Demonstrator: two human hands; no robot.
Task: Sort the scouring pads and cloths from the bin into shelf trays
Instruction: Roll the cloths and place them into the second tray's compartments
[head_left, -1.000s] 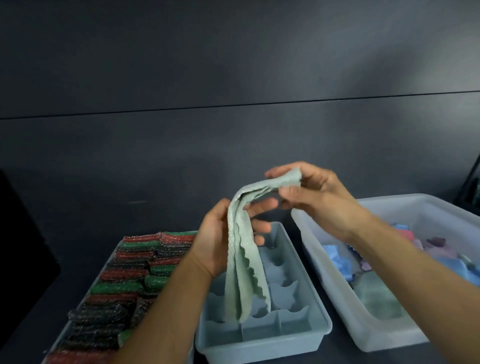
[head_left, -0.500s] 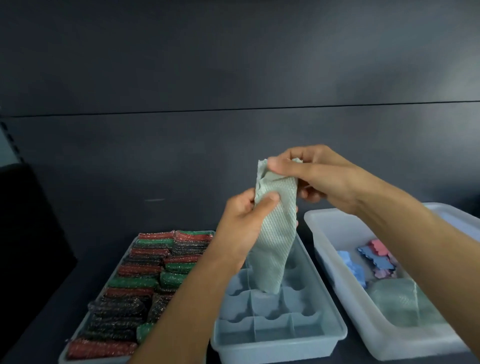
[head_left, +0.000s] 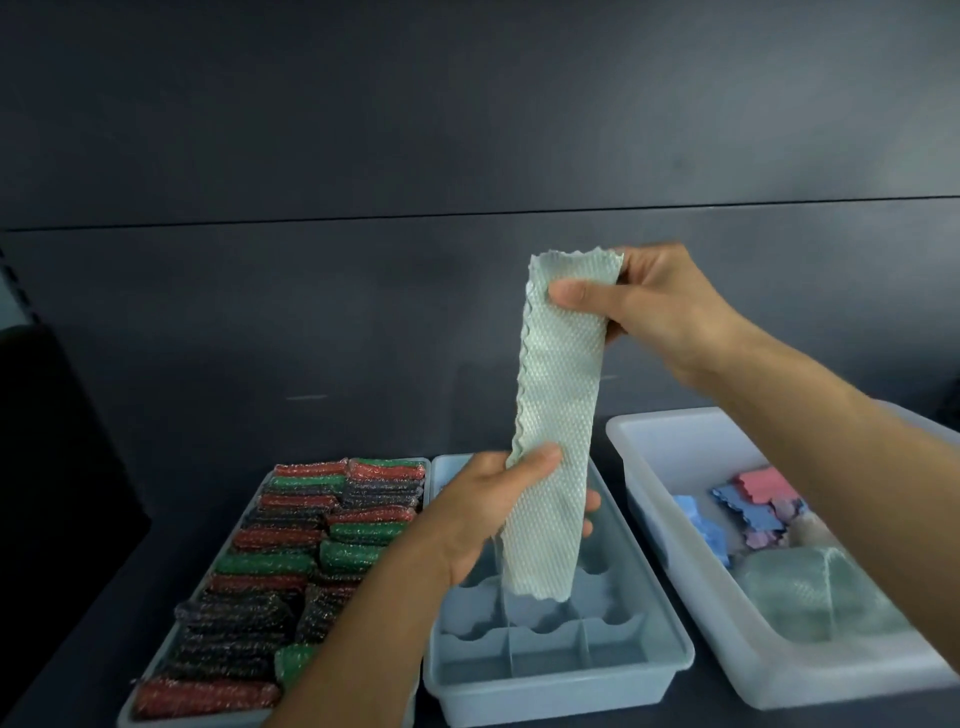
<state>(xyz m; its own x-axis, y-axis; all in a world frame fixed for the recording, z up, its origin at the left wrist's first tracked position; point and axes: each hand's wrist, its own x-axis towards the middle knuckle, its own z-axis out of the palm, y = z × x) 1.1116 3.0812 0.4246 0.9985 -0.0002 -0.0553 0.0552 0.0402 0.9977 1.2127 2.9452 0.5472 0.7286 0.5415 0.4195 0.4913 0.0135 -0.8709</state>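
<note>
Above the divided tray (head_left: 670, 652), pale green cloth (head_left: 558, 415) hangs as a folded strip; my right hand (head_left: 660, 306) pinches its top edge, my left hand (head_left: 488, 514) grips lower down, thumb in front. Risk: folds slipping open if either pinch loosens, so it snags the dividers. Pad tray (head_left: 156, 719) left, bin (head_left: 769, 680) right.
</note>
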